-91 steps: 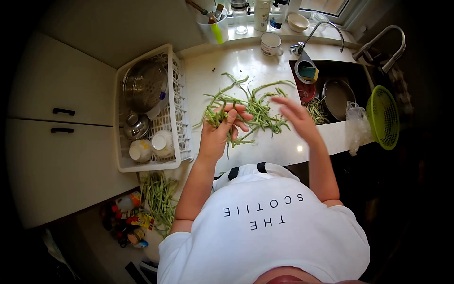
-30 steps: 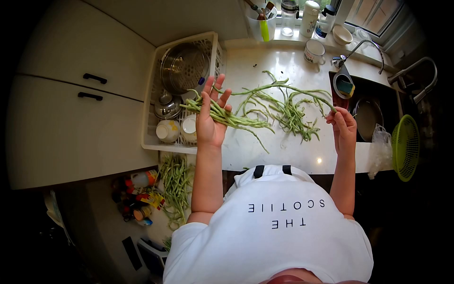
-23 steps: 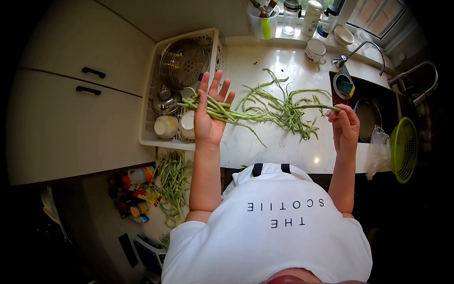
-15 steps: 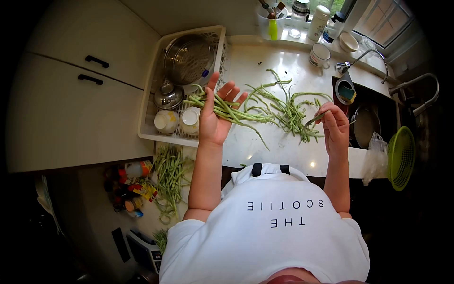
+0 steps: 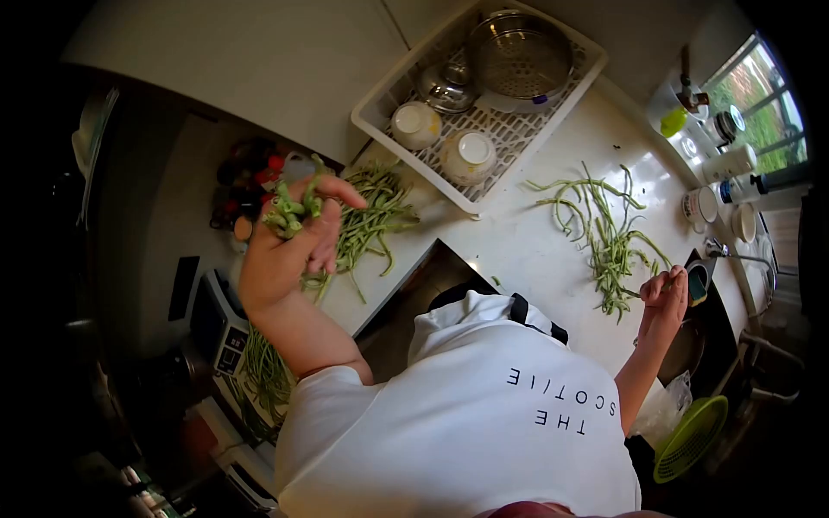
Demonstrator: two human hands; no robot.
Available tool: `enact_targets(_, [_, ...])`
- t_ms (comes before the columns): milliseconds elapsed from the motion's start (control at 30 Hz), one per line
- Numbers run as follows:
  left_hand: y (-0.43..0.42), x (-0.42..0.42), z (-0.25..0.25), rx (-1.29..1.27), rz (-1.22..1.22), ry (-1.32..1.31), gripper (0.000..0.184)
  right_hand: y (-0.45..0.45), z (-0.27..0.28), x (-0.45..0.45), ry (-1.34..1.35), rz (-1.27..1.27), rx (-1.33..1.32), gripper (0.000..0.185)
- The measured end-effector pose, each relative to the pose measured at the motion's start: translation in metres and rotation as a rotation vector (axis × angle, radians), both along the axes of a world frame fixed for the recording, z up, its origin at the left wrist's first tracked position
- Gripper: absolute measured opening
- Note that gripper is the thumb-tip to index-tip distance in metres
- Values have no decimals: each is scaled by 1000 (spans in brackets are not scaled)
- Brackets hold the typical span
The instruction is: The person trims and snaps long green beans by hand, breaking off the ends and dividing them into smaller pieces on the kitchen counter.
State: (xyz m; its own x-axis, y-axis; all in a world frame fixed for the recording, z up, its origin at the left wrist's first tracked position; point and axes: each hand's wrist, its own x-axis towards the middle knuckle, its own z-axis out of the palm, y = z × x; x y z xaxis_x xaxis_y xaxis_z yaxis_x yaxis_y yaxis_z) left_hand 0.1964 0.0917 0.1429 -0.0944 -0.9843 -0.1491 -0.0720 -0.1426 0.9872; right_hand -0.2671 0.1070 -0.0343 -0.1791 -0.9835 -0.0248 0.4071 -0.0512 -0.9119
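One bundle of beans point(image 5: 289, 214) in the left hand point(image 5: 285, 256), three heaps around

From the head camera, the two hands are well apart. The left hand is clamped around the bundle of beans, several cut ends pointing up; in this view it overlaps the corner heap point(image 5: 376, 211). The right hand point(image 5: 665, 304) has its fingertips drawn in at the edge of the sink-side heap point(image 5: 609, 255); whether they close on a bean cannot be told.

Three heaps of long green beans show: one toward the sink end of the desk point(image 5: 540, 268), one by its inner corner, and a lower heap point(image 5: 263, 371) beside one device with buttons point(image 5: 220, 324). Single beans are too tangled to count.

The desk is pale, shiny and bent around that corner. At its back edge sits one white rack point(image 5: 471, 203) with two upturned bowls point(image 5: 445, 142), one lid point(image 5: 446, 86) and one steamer pot point(image 5: 520, 56). One mug point(image 5: 699, 209) stands near the window-side edge; three bottles point(image 5: 732, 162) line the sill under one window point(image 5: 756, 95). Near the sink point(image 5: 721, 341) are one plastic bag point(image 5: 661, 410) and one green basket point(image 5: 691, 439), tilted.
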Motion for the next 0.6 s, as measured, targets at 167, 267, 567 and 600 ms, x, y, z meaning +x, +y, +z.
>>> enact_targets(167, [-14, 47, -61, -148, 267, -861, 25, -12, -1, 17, -7, 55, 29, 16])
enact_targets(267, [-45, 75, -155, 24, 294, -1232, 43, -15, 3, 28, 22, 67, 47, 18])
enact_targets(567, [-34, 101, -322, -36, 315, -1300, 91, 1, 6, 19, -14, 91, 70, 18])
enact_targets(600, [-32, 99, -315, -111, 364, -1291, 91, 4, -1, 22, 56, 14, 86, 18])
